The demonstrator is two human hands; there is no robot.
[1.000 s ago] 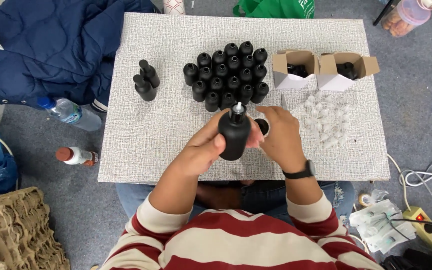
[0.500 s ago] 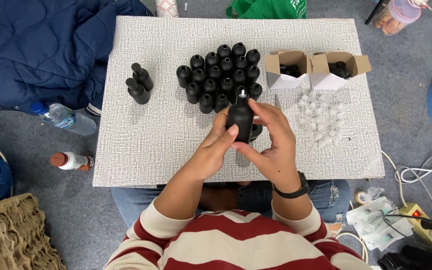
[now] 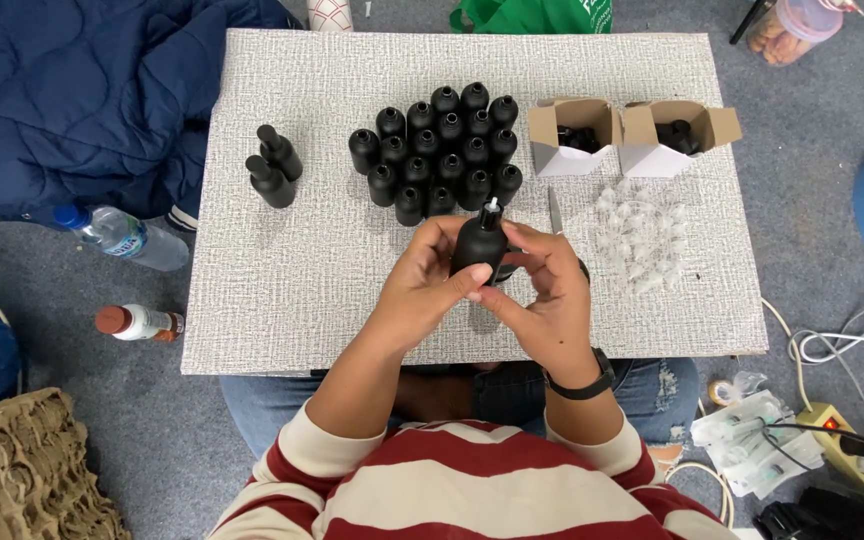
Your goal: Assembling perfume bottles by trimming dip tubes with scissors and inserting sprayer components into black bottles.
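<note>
bottle (image 3: 479,250) base hidden, green bag (image 3: 537,14) cropped

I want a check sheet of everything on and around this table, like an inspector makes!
Surface: grey textured table, lying flat.
Job's things: matte black bottle with a pale tip, held over the table; cluster of black bottles; two capped black bottles apart at left.
Clutter: two open cardboard boxes; pile of small clear plastic parts.
Hands: left hand and right hand both grip the bottle.
Cables: white cables and power strip on the floor.
Surroundings: navy jacket, two plastic drink bottles, grey carpet.
</note>
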